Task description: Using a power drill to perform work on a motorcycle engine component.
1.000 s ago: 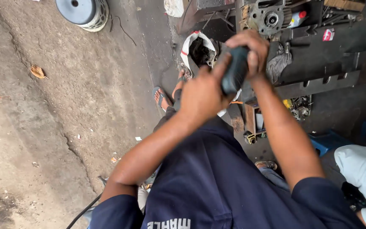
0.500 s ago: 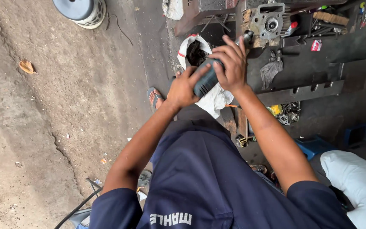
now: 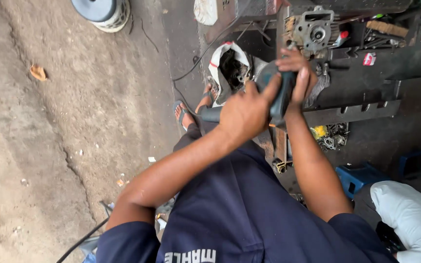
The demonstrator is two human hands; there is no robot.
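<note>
Both my hands hold a dark grey angle grinder (image 3: 282, 100) out in front of me, over the edge of a dark metal workbench (image 3: 366, 83). My left hand (image 3: 242, 114) is wrapped around the tool's rear body, and a dark stub of it (image 3: 209, 114) pokes out to the left. My right hand (image 3: 296, 73) grips the tool's front end, fingers curled over the top. The disc end is hidden behind my hands.
A metal engine part (image 3: 315, 31) and small tools lie on the bench. A white sack of parts (image 3: 227, 63) stands below it, near my sandalled foot (image 3: 185, 113). A round blue-topped object (image 3: 101, 12) sits on the concrete. A blue stool (image 3: 361, 178) and a person in white (image 3: 408, 214) are at right.
My hands and the grinder have dropped lower and swung slightly; the left hand now sits further back on the tool while the right stays on the front. The view has shifted a little.
</note>
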